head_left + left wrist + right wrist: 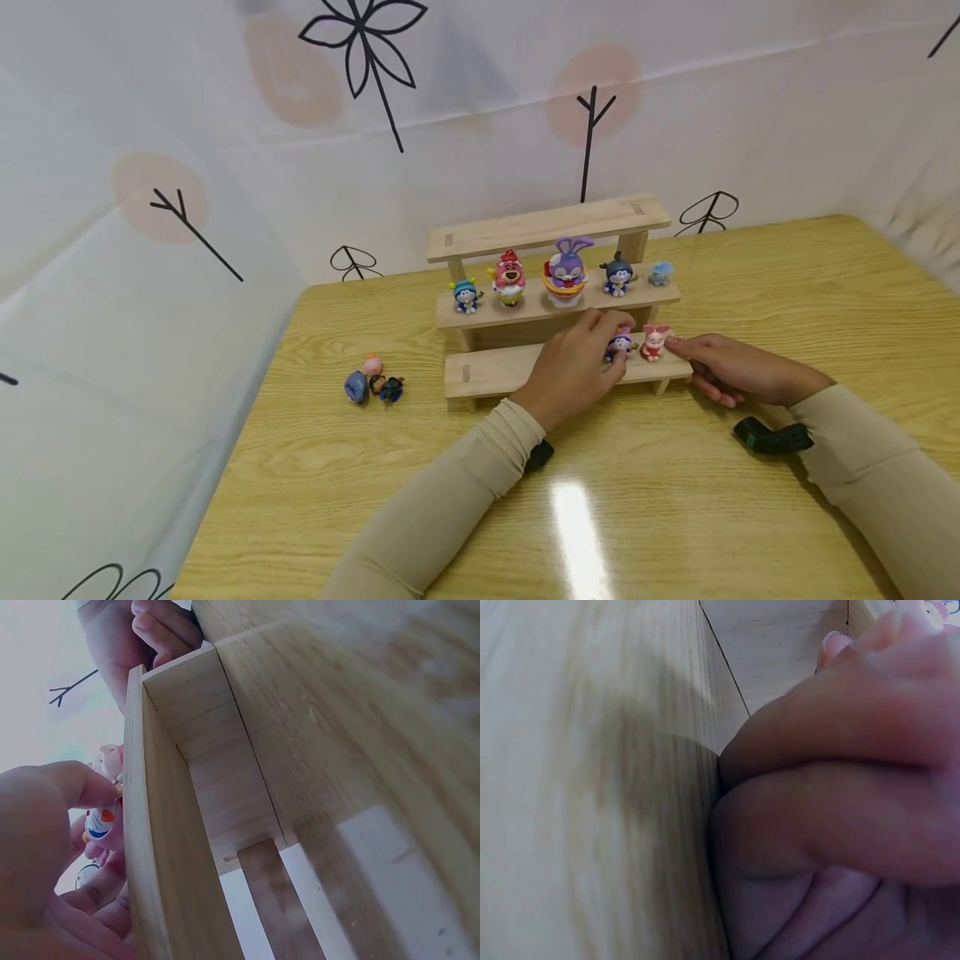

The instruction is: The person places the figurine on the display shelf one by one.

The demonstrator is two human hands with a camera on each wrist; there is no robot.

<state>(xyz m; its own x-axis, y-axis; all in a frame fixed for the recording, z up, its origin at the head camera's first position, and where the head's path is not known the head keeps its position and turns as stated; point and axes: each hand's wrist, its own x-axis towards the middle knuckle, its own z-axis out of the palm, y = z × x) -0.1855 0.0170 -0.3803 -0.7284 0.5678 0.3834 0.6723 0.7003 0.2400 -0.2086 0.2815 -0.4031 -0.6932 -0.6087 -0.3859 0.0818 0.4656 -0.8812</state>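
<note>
A three-tier wooden display shelf (495, 372) stands on the table. At its lowest tier, my left hand (573, 362) pinches a small blue-and-white figurine with a pinkish-purple top (619, 344), partly hidden by the fingers. The left wrist view shows thumb and fingers around this figurine (101, 820), beside the board's edge. A pink piglet figurine (654, 342) in red sits just right of it. My right hand (738, 367) holds the right end of the lowest tier, a fingertip close to the piglet. Its curled fingers (802, 825) rest against the tabletop in the right wrist view.
On the middle tier sit a teal-hatted figurine (466, 296), a red bear (509, 279), a purple rabbit (567, 271), a dark-hatted figurine (618, 275) and a small blue one (661, 273). Several loose figurines (357, 387) lie left on the table. A patterned cloth (480, 125) hangs behind.
</note>
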